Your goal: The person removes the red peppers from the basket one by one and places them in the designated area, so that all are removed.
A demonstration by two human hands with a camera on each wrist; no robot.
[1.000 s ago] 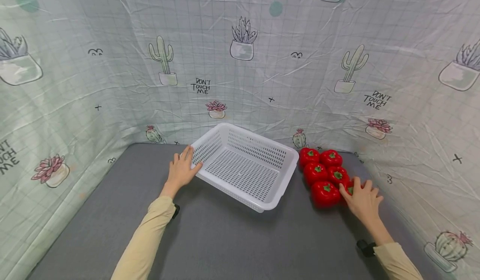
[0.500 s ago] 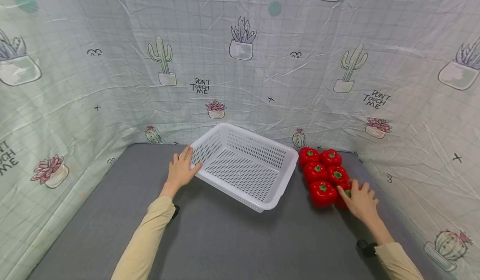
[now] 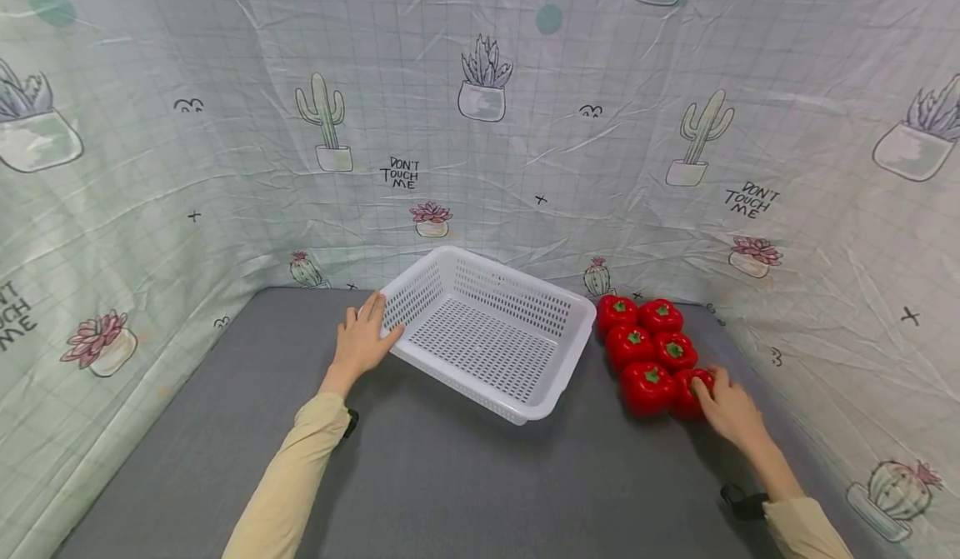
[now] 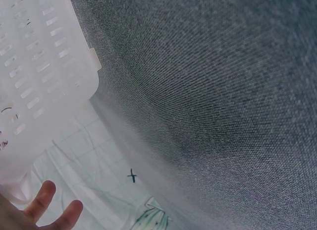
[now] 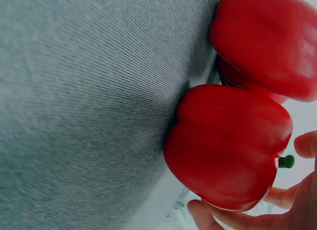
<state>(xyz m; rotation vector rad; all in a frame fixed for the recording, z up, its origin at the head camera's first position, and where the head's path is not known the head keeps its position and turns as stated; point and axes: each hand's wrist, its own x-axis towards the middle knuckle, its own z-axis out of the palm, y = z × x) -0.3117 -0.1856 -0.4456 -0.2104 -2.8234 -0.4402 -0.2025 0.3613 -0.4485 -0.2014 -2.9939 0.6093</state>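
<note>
A white perforated plastic basket stands at an angle on the grey table. My left hand rests on its left rim, fingers spread and thumb over the edge. The left wrist view shows two straight fingertips beyond the basket wall. Several red bell peppers with green stems sit right of the basket in two rows. My right hand touches the nearest right pepper. In the right wrist view, fingers lie along that pepper's far side, while the thumb stands off near the stem.
The nearest left pepper sits beside the touched one, with others behind. A patterned cloth hangs behind the table and along both sides. Grey table surface extends in front of the basket.
My right hand has shifted slightly right and toward me, uncovering more of the nearest right pepper. The front left pepper moved slightly left, then back. Left hand and basket stay put.
</note>
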